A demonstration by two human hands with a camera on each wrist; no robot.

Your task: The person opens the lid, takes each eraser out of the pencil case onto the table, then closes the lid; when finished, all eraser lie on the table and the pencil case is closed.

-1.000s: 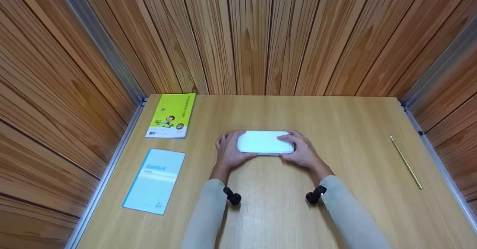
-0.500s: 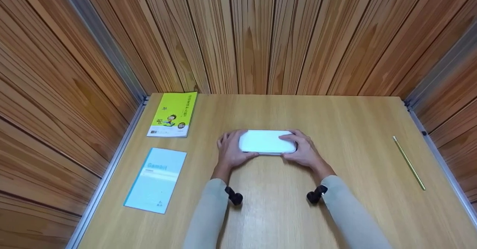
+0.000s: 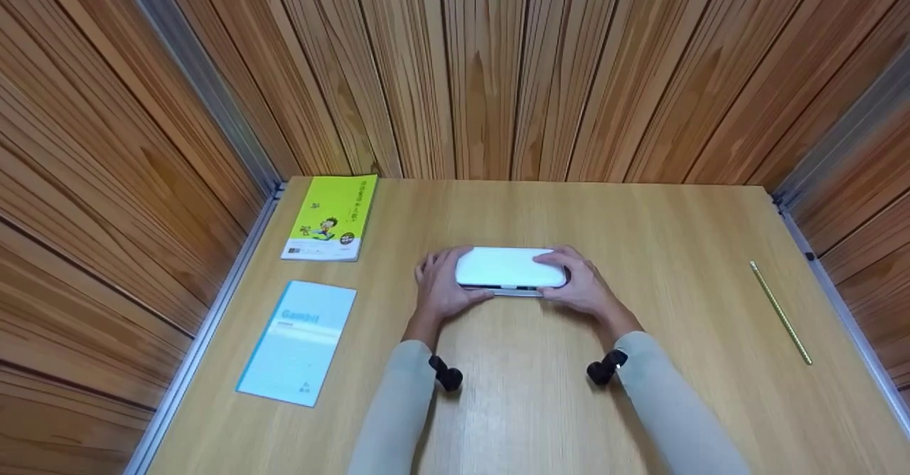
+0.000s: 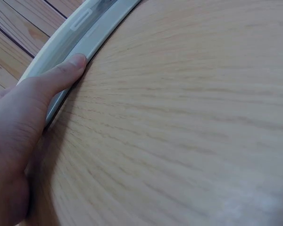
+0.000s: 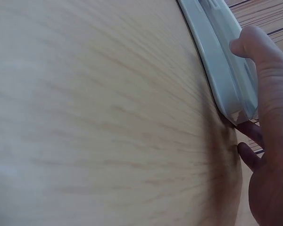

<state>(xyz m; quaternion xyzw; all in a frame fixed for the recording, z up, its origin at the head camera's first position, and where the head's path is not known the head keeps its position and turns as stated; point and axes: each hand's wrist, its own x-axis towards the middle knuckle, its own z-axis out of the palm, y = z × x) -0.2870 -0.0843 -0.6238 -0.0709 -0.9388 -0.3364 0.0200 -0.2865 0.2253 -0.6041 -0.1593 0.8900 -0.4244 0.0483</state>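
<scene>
A white pencil case [image 3: 498,267] with rounded ends lies on the table, held at both ends. Its lid stands slightly raised along the near side, showing a dark gap. My left hand [image 3: 441,286] grips the left end; in the left wrist view its thumb [image 4: 68,70] presses the lower shell. At the other end, my right hand [image 3: 586,290] has its fingers over the top and far corner. The right wrist view shows that thumb [image 5: 254,44] at the lid's edge, above the base [image 5: 214,56]. The inside of the case is mostly hidden.
On the left of the table [image 3: 512,390] lie a green book [image 3: 330,212] at the back and a light-blue notebook [image 3: 295,347] nearer. A gold pencil [image 3: 780,311] lies at far right. Wood-panelled walls [image 3: 476,70] enclose the back and sides.
The near edge of the pencil case's lid has lifted, opening a narrow gap above the base. Both hands keep their places at the ends; the view has shifted slightly.
</scene>
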